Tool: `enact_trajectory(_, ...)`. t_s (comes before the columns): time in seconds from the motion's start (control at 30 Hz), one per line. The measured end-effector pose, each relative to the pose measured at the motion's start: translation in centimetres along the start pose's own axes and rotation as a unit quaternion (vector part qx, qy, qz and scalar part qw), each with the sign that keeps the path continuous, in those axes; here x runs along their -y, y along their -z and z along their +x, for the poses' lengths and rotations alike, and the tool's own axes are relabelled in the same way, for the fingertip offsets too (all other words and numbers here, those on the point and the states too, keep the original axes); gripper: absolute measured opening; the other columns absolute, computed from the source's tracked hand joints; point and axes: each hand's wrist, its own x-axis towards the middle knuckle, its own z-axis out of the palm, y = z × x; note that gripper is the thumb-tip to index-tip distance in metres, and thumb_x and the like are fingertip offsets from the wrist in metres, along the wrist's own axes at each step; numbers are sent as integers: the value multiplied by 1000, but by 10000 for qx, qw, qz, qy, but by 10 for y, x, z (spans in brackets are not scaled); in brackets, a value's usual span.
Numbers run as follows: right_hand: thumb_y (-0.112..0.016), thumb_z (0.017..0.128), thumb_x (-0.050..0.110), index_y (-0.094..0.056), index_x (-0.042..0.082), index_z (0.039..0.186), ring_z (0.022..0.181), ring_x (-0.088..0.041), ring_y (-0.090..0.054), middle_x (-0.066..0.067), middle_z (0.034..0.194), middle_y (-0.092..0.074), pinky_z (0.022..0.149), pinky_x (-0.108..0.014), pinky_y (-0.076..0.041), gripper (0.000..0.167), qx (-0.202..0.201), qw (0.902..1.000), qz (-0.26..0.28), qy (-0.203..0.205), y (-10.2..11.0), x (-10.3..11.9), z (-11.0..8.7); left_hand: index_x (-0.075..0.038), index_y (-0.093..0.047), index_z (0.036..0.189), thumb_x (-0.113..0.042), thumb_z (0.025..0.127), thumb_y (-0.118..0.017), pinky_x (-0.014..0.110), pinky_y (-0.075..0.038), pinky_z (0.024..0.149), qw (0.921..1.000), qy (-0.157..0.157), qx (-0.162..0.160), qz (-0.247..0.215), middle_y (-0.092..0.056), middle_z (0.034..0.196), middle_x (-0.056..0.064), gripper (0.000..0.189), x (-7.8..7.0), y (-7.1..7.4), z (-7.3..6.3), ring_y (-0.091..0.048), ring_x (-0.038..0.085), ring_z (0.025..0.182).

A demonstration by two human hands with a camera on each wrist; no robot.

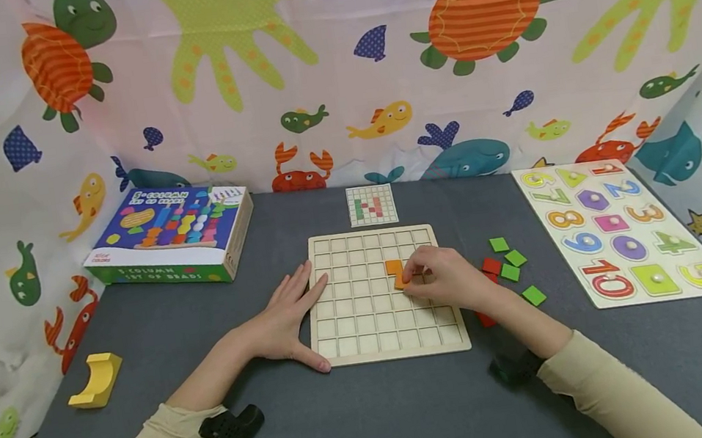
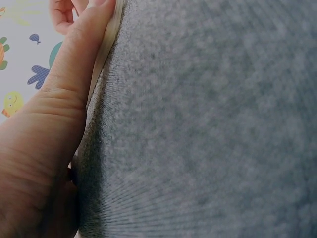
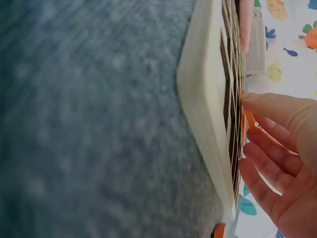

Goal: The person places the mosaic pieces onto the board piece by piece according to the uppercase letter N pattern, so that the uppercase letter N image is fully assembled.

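Observation:
A wooden grid board [image 1: 354, 322] lies on the dark table. Orange square tiles [image 1: 393, 266] sit in its cells right of the middle. My right hand [image 1: 448, 276] is over the board's right half, thumb and fingertips pinching an orange tile [image 3: 250, 119] at the grid surface; the fingers partly cover it in the head view. My left hand [image 1: 284, 320] rests with spread fingers along the board's left edge, the thumb [image 2: 74, 64] at the near left corner. Behind the board lies a small pattern card [image 1: 372, 205] with green and red squares.
Loose green tiles [image 1: 510, 273] and red tiles [image 1: 491, 265] lie right of the board, partly behind the right forearm. A number puzzle board [image 1: 597, 216] is at the far right. A bead-set box [image 1: 170, 235] stands back left, with a yellow arched block [image 1: 98, 382] nearer.

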Motion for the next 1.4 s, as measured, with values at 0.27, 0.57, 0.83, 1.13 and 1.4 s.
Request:
enact_trajectory(0.27,-76,85,10,-72,16,90,87,-15,-58,4,95,-65,75,-35,-52,8,68,9993,85,362,-5,-1,1,-11,-5,158,-75,59,-76,53,3,115,10000,35,38,-4,16,160,18,138,-2,-1,0,14,32,147)
enact_trajectory(0.57,-69,92,11,-76,13,99,97,-15,-60,2,106,-70,77,-34,-53,11,31,9993,293,241,-1,-4,-5,-10,-5,158,-75,61,-76,53,3,115,10000,-55,29,-2,15,160,19,136,-3,-2,1,14,33,147)
enact_trajectory(0.83,-67,93,11,-72,11,104,88,-19,-60,0,101,-69,75,-39,-51,12,17,9987,-105,-504,33,-15,-29,-11,-6,158,-76,60,-75,53,2,115,10000,36,49,-23,16,160,18,136,-3,-2,-1,14,33,147)
enact_trajectory(1.13,-78,84,11,-70,12,100,87,-22,-54,0,98,-66,77,-40,-46,19,393,9954,-681,-556,59,-28,-60,-12,-6,158,-78,59,-74,53,2,115,10000,74,-1,40,16,160,17,137,-1,-2,-3,14,32,147)
enact_trajectory(1.4,-77,83,9,-68,12,101,89,-20,-54,-1,101,-64,78,-38,-46,21,394,9950,-848,-343,51,-38,-65,-13,-5,158,-77,59,-75,53,3,115,10000,77,20,14,17,160,17,137,-2,1,-1,15,32,147)
